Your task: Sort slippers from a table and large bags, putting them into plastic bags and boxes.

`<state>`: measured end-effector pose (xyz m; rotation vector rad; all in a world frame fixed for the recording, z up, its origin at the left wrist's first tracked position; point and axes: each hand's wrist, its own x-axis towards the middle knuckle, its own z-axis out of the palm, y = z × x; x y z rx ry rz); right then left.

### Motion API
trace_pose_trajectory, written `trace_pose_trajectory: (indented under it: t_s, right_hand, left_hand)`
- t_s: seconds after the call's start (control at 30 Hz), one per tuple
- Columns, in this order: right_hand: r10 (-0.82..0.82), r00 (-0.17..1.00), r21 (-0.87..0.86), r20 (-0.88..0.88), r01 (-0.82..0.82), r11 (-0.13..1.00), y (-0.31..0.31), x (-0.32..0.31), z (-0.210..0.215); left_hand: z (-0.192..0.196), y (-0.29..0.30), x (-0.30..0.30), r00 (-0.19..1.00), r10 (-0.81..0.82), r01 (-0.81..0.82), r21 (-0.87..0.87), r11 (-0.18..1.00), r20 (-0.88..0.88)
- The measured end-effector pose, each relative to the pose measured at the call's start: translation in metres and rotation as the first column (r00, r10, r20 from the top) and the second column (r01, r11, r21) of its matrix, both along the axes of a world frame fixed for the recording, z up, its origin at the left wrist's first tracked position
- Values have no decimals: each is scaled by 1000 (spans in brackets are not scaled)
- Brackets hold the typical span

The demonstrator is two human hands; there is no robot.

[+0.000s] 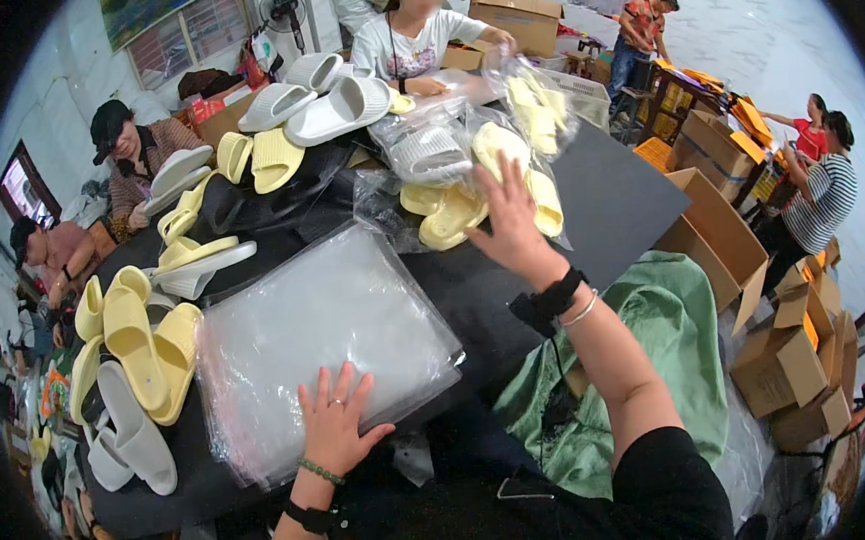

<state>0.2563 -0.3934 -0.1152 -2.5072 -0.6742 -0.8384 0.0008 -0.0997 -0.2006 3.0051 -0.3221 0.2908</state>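
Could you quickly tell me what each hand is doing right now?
Left hand: open, flat on the plastic bags.
Right hand: open, reaching over the bagged yellow slippers.

Worker's arms, bare from the elbow down: the left hand (pixel 335 424) wears a ring, with a green bead bracelet and a black band on its wrist. The right hand (pixel 509 222) has a black strap and a thin silver bangle at its wrist, and a black sleeve at 5 o'clock.
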Motion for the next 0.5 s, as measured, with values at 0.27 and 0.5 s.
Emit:
trace_pose_trajectory:
  t_s: [0.27, 0.5]
  right_hand:
    - [-390, 877, -124, -281, 370, 921, -80, 35, -36]
    - [-460, 773, -153, -438, 440, 885, -73, 45, -45]
  left_hand:
    - [0, -1, 1, 1000, 0, 0, 0, 1000, 10]
    - [-2, 6, -8, 1000, 14, -14, 23, 1000, 9]
